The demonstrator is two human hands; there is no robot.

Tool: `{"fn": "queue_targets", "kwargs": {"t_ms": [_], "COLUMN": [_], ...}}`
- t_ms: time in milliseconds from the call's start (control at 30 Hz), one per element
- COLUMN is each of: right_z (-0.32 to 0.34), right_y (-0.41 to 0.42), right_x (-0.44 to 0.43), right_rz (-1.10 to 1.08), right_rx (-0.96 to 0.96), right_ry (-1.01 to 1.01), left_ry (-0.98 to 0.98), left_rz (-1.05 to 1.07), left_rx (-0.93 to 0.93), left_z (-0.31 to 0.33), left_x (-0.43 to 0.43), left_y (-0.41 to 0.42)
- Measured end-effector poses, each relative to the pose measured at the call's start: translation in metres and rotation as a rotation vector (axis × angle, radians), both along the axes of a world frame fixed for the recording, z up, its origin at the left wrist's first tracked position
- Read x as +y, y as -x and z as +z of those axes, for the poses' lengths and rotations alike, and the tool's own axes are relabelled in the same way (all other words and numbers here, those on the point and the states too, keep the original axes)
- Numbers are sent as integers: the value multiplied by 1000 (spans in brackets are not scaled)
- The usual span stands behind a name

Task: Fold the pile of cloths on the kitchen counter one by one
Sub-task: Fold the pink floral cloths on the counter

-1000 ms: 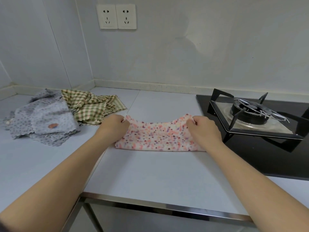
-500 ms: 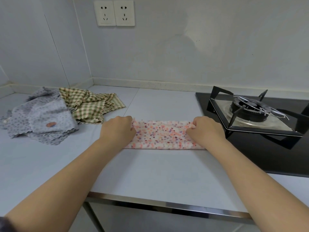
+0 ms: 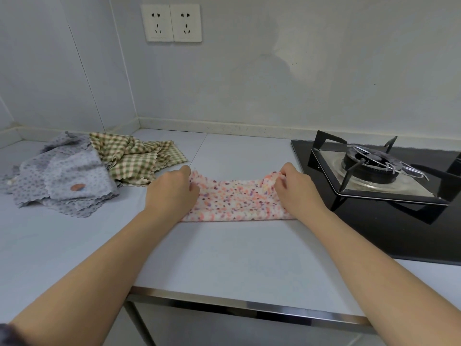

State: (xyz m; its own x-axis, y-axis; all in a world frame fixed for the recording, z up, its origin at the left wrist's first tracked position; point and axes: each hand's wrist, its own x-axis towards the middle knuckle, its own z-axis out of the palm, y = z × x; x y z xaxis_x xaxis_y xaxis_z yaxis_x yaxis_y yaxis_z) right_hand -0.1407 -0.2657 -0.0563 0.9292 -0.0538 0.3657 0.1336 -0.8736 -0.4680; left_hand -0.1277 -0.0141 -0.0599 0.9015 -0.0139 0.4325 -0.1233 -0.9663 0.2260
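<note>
A white cloth speckled pink, orange and purple (image 3: 234, 198) lies as a folded strip mid-desk, its far edge raised and sagging between the left hand (image 3: 172, 188) and the right hand (image 3: 296, 191), whose curled fingers (image 3: 282, 180) pinch its two ends. Toward the pale grey desk's (image 3: 224, 258) back left corner lie a grey dotted cloth (image 3: 67, 181), its small orange patch unreadable, and a green checked cloth (image 3: 134, 158). A black gas hob (image 3: 374, 171) occupies the right edge, and two sockets (image 3: 172, 22) sit on the wall.

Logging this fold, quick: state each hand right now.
Left hand: fingers curled, holds the left end of the pink speckled cloth.
Right hand: pinches the same cloth's right end.
</note>
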Motion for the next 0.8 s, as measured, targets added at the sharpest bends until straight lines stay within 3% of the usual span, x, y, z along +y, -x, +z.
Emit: {"fn": "queue_targets", "kwargs": {"t_ms": [167,400,467,533,600,633,700,767,800], "right_z": [-1,-6,-5,-1,1,-1,-6,-9,-9], "right_y": [-4,-7,-6,-2,4,7,10,7,6], "right_x": [-3,0,0,5,13,17,21,19,18], "right_rz": [-79,-89,-85,-2,150,229,308,292,275], "right_rx": [-27,-4,-73,-137,-18,106,346,444,464], "right_ry": [-54,146,248,216,132,124,277,431,452], "left_ry": [-8,-81,-111,-121,-94,-86,-81,-168,-199], "left_rz": [19,62,84,24,-147,-245,-351,-341,-326], "left_rx": [-36,-37,-115,-291,-335,-244,123,422,483], "left_z": [-4,-8,-8,-4,1,2,-5,-14,-16], "left_x": [1,-4,-4,-9,-19,-25,-36,-38,-37], "left_y": [-1,2,2,3,7,10,17,17,16]}}
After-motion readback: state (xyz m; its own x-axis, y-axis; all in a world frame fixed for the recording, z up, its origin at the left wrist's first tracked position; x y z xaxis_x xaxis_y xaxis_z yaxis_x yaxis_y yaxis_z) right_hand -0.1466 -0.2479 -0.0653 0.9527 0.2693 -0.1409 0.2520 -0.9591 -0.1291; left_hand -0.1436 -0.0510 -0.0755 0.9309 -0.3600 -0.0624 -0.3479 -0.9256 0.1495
